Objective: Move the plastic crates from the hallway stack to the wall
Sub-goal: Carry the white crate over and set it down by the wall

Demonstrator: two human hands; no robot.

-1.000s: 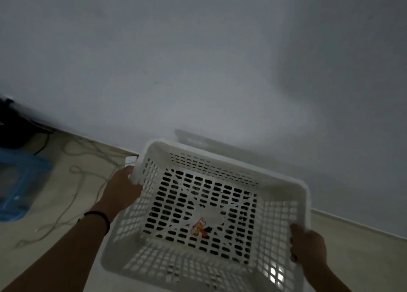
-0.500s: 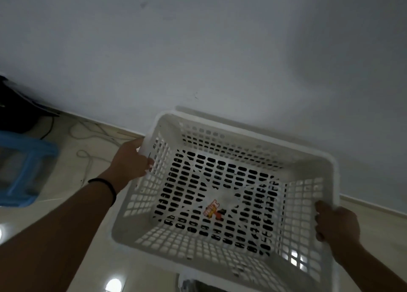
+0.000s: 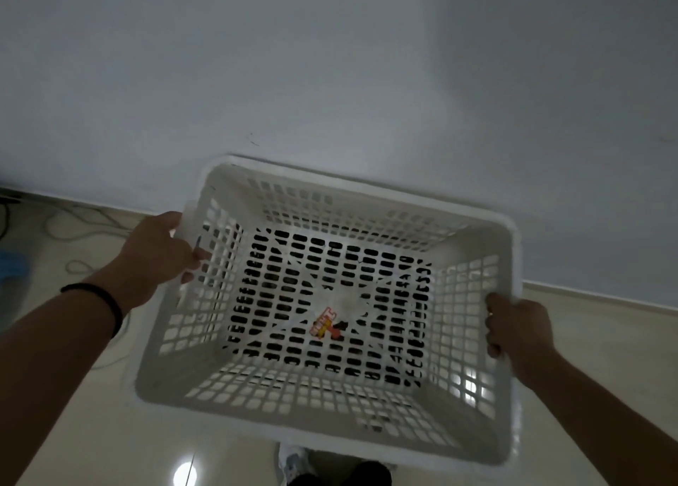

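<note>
I hold a white perforated plastic crate (image 3: 473, 342) in front of me, open side up, with its far rim close to the pale wall (image 3: 330, 63). My left hand (image 3: 157, 254) grips the left rim with fingers hooked inside. On the right rim, my right hand (image 3: 517, 327) is wrapped around the edge. A small orange and red label (image 3: 324, 323) lies on the crate's slotted bottom. The crate hangs above the floor; whether its far rim touches the wall I cannot tell.
Loose cables (image 3: 77, 228) lie on the shiny tiled floor (image 3: 73, 430) at the left by the wall's base. A blurred blue object (image 3: 11, 269) shows at the left edge. My foot (image 3: 293, 463) is just under the crate's near edge.
The crate has moved forward toward the wall and sits higher and larger in view. Both hands kept their grip on its sides. The blue object has slid toward the left edge.
</note>
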